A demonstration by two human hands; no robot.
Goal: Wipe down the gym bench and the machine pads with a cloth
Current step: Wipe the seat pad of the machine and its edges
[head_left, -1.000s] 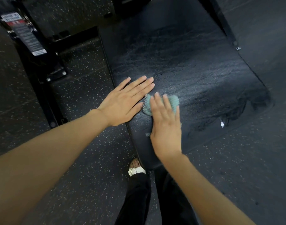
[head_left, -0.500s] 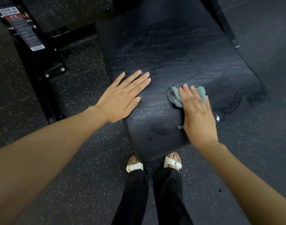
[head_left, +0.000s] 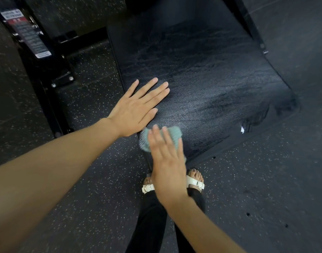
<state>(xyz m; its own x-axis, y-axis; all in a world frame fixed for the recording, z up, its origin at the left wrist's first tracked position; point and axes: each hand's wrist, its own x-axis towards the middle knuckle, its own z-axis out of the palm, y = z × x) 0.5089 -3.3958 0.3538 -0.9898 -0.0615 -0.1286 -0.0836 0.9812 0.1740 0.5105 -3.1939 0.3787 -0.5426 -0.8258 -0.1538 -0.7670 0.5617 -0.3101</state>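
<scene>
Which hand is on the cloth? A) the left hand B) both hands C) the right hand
C: the right hand lies flat with straight fingers on the blue-green cloth at the near corner of the bench, while the left hand rests flat on the bare pad beside it.

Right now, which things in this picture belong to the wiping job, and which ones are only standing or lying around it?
Part of the job:
- bench
- cloth, pressed on the bench's near edge
- right hand, on the cloth
- left hand, flat on the bench

Just around:
- black metal frame
- label on that frame
- white sandals
- speckled floor
</scene>
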